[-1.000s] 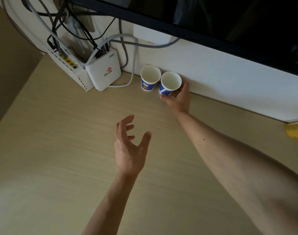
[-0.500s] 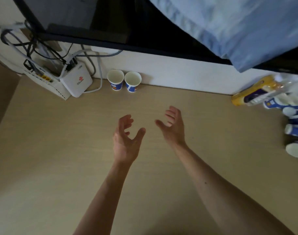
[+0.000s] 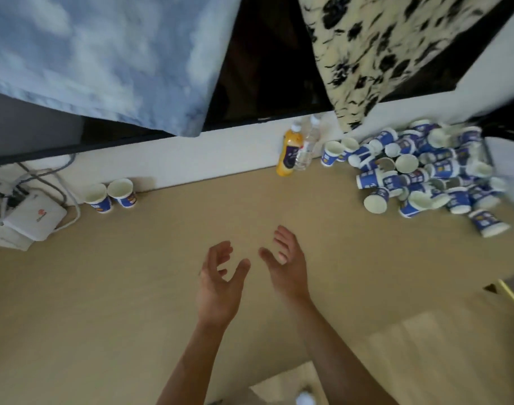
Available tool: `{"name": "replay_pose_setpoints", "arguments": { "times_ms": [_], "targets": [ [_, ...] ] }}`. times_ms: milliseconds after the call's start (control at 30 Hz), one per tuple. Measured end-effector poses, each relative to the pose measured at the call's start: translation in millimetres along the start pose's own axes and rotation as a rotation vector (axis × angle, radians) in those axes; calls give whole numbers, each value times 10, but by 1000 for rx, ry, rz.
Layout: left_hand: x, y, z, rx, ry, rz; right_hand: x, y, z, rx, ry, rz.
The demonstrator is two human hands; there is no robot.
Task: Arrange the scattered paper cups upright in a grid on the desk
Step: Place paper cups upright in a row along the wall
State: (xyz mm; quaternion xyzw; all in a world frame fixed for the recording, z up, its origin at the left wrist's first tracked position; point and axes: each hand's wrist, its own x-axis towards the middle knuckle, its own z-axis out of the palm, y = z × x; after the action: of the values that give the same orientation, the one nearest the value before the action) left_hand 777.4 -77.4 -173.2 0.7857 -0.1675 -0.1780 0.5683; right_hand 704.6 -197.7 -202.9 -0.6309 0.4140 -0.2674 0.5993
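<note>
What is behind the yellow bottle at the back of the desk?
A clear plastic bottle stands just behind the yellow bottle, to its right, with the white wall behind both. Where the two overlap, the clear bottle's lower side is covered.

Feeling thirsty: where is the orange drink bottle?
In the head view the orange bottle stands by the back wall, right of centre, beside a clear bottle and left of the cup pile.

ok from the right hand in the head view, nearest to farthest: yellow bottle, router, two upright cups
From the right hand:
1. yellow bottle, ahead at the wall
2. upright cups, left at the wall
3. router, far left
</note>
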Motion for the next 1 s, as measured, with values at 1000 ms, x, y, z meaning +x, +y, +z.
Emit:
{"name": "replay_pose_setpoints", "arguments": {
  "times_ms": [1000],
  "targets": [
    [-702, 1238, 3483, 20, -382, 85, 557, 313, -3765, 33, 277, 58]
  ]
}}
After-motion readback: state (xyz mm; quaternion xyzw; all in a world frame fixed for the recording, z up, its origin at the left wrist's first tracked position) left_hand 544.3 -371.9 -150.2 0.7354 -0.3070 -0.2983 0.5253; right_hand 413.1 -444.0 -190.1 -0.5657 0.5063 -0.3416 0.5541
